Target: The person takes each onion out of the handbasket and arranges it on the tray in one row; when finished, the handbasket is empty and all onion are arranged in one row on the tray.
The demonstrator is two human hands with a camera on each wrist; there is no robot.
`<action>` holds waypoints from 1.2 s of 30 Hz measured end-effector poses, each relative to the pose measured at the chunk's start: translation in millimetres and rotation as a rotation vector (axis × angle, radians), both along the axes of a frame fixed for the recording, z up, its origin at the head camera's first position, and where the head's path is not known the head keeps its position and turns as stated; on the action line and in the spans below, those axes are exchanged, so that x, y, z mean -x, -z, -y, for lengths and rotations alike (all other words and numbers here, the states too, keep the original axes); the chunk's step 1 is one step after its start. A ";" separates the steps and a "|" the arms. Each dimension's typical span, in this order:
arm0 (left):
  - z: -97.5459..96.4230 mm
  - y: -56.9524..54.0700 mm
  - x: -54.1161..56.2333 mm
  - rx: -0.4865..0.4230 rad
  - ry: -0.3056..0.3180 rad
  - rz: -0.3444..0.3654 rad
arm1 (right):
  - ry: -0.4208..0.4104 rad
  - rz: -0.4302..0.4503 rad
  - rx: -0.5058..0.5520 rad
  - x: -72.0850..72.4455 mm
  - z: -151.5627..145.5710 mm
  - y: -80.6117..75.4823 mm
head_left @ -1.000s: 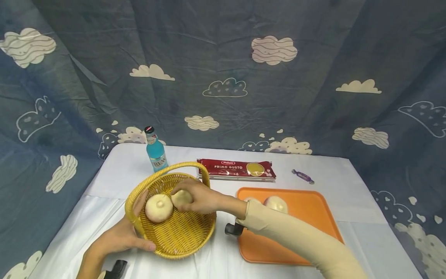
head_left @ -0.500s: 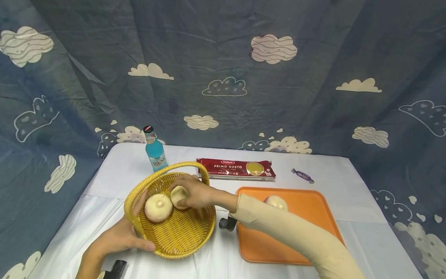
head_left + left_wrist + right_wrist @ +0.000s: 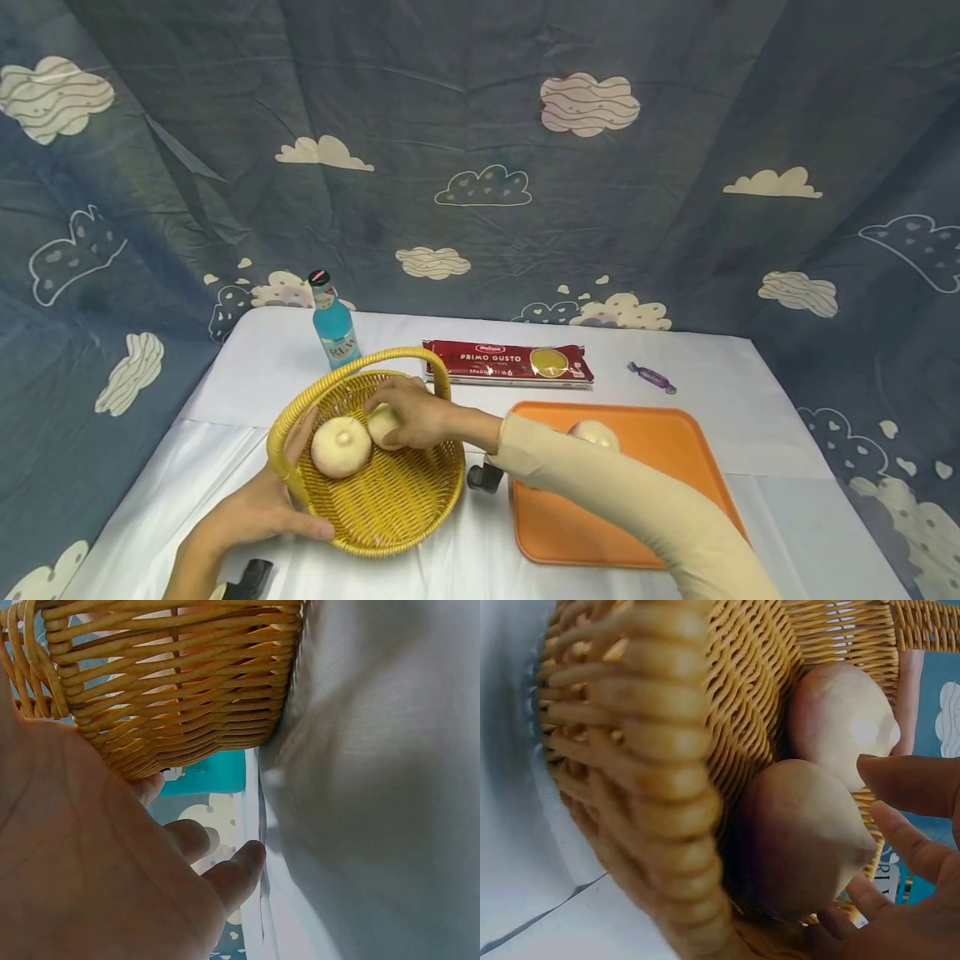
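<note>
White cloth (image 3: 450, 571) lies below. The splayed left hand (image 3: 255, 508) steadies the basket (image 3: 382, 508); fruit (image 3: 382, 427) under the loose right hand (image 3: 422, 417) seems firm, best side-cupped.

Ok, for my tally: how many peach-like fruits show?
3 visible: one fruit in the basket, another beside it at the right hand, one on the orange tray; the sleeve may hide more.

The white-covered counter (image 3: 795, 525) is directly supporting these items. Relative to its centre, the yellow wicker basket (image 3: 390, 500) is standing at 9 o'clock. The blue bottle (image 3: 337, 329) is standing upright at 10 o'clock. The red spaghetti pack (image 3: 510, 365) is lying flat at 12 o'clock, the purple wrapped candy (image 3: 652, 379) at 2 o'clock and the orange tray (image 3: 660, 467) at 3 o'clock.
</note>
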State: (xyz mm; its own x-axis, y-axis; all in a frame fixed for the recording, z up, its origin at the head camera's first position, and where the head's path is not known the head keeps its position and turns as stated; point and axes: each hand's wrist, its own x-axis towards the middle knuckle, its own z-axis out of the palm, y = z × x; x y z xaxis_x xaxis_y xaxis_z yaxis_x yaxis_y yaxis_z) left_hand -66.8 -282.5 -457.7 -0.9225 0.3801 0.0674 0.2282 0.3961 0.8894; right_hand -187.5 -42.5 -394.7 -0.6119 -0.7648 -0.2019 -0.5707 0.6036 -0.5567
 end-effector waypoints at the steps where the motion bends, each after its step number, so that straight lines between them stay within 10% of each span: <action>1: -0.1 0.0 0.1 0.000 -0.001 0.002 | -0.002 -0.004 -0.006 0.2 0.6 0.4; 36: 0.0 1.0 -0.8 -0.026 -0.008 0.023 | -0.043 -0.150 -0.175 -1.7 11.7 4.6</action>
